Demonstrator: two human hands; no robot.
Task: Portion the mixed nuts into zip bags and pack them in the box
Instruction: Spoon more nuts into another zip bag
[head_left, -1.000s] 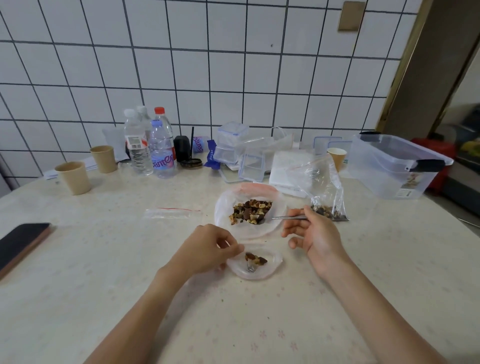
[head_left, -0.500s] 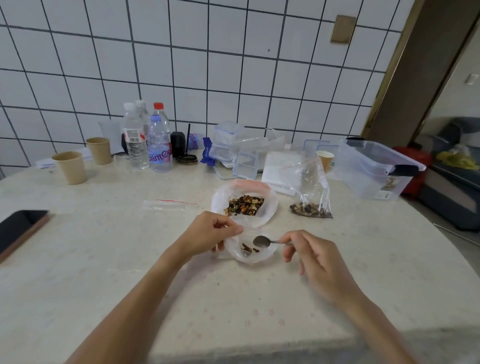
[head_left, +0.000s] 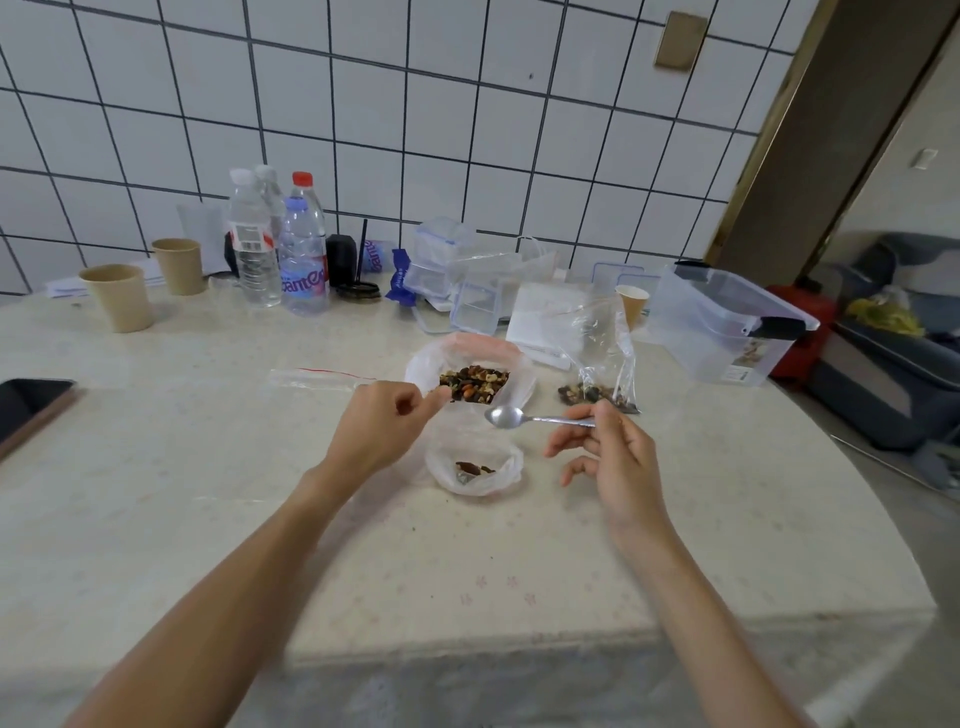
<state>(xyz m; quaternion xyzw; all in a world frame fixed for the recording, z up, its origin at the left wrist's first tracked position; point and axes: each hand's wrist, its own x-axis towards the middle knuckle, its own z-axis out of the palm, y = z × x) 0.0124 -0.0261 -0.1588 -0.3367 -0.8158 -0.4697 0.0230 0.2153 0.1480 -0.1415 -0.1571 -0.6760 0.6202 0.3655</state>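
Spooning mixed nuts into a zip bag

The left hand pinches the clear zip bag, a few dark nuts inside; the right hand grips an empty metal spoon above it, before the heaped mixed nuts.

Both bare forearms are reaching forward from the bottom edge, converging toward the middle. Left hand is sitting knuckles up, fingers curled in, thumb and forefinger pinching together at the tip toward the right; what the grip is pinching is too thin to tell for sure. Right hand is angling palm-left, thumb and forefinger pinching a spoon by its handle, bowl pointing left and held level. Remaining right fingers are hanging loosely curled below. Hands are staying apart, not touching.
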